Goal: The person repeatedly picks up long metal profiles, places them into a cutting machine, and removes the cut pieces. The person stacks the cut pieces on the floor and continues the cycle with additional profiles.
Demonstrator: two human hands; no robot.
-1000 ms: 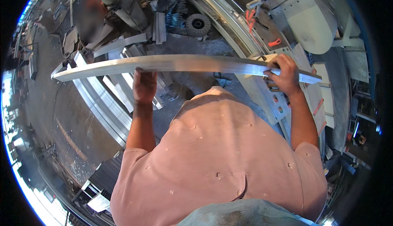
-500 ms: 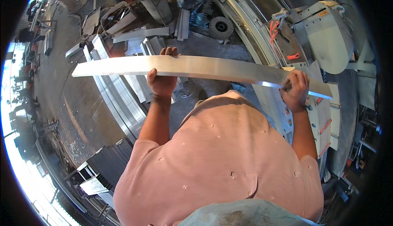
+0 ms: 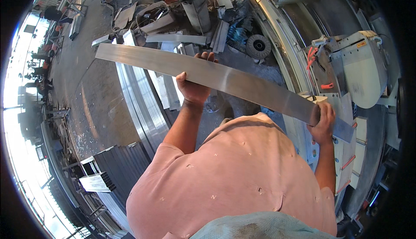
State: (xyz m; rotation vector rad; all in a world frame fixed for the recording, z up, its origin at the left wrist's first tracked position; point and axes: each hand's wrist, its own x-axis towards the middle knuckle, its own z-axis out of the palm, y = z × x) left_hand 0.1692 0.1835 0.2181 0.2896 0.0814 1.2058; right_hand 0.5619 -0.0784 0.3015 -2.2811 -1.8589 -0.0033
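Observation:
A long, flat silvery metal bar stretches across in front of me, its left end farther off and its right end nearer. My left hand is closed around it left of the middle, thumb on the near edge and fingertips over the far edge. Close to the right end, my right hand grips the same bar, fingers bent over its upper face. The right tip lies over a machine bed. Whether the tip touches that bed I cannot tell.
Long metal profiles lie on the floor at left, beside a stack of dark ribbed tubes. A machine with a pale housing stands at right. Beyond the bar are a round grey post, a black wheel-like disc and scrap sheets.
The bar has tilted: its left end has swung farther away and its right end nearer. Its broad face now turns more toward me. Both hands keep hold of it, and the view has shifted.

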